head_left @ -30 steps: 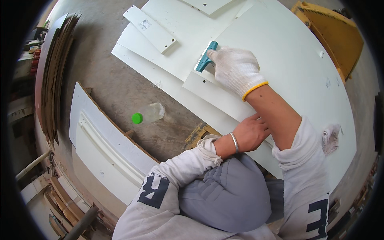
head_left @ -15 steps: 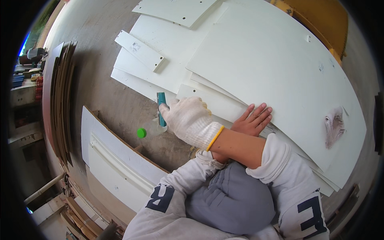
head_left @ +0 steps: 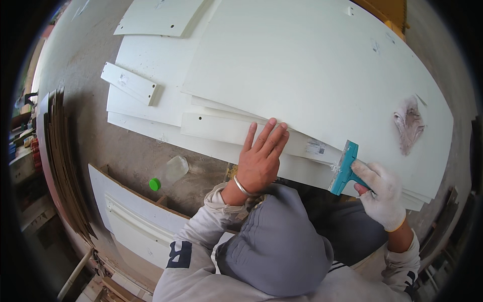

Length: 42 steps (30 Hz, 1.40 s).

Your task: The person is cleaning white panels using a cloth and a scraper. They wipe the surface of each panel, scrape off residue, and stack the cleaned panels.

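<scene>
My bare left hand (head_left: 260, 158), a silvery bangle at its wrist, rests with fingers stretched out on a narrow white board (head_left: 226, 128) at the near side of the stack. My right hand (head_left: 380, 196), in a white knit glove, is closed around the handle of a teal scraper (head_left: 348, 168). The scraper's wide head lies at the board's right end, with pale shavings along its blade. Between my hands, a printed label (head_left: 315, 147) sticks to the narrow board. A large white panel (head_left: 302, 65) lies just beyond it.
A crumpled, stained cloth (head_left: 408, 125) lies on the large panel's right part. A short drilled white strip (head_left: 129, 83) sits at the stack's left. On the floor is a clear bottle (head_left: 173, 169) with a green cap. Brown boards (head_left: 63, 161) stand stacked at far left.
My right hand has swung from the left, where it crossed over my left arm, to the right with the scraper. My left hand now lies further left on the narrow board. The view has shifted.
</scene>
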Tool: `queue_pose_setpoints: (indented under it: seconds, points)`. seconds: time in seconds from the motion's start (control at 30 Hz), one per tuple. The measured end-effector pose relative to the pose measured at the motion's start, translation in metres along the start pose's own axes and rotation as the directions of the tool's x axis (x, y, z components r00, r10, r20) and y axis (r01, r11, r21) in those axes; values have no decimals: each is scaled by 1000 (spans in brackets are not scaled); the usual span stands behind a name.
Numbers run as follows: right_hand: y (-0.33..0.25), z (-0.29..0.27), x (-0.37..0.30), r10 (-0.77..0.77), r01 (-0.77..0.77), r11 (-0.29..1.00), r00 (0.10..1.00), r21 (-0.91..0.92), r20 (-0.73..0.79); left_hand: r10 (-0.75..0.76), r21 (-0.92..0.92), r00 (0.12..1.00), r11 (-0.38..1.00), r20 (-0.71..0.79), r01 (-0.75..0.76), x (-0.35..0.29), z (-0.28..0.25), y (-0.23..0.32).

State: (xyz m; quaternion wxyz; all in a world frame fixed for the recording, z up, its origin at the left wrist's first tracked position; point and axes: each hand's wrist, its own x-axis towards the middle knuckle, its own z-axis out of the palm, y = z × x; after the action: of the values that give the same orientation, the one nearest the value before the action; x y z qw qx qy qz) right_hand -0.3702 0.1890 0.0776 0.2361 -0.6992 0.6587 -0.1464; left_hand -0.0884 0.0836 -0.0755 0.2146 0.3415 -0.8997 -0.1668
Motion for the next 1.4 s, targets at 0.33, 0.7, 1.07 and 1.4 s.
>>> queue_pose_setpoints:
  seconds: [0.33, 0.7, 1.07, 1.4]
  points:
    - [42, -4, -57, 58, -54, 996, 997, 67, -52, 135, 33, 986, 990, 100, -139, 24, 21, 29]
    - [55, -5, -83, 107, -66, 991, 904, -113, 414, 469, -142, 831, 883, 299, -447, 43, 37, 61]
    - [66, -17, -85, 93, -268, 910, 876, 317, 474, 121, -104, 981, 989, 150, -106, 109, -2, 9]
    - [97, -17, -134, 436, -305, 726, 897, 617, -68, -418, 256, 899, 862, -130, 438, 61, -61, -147]
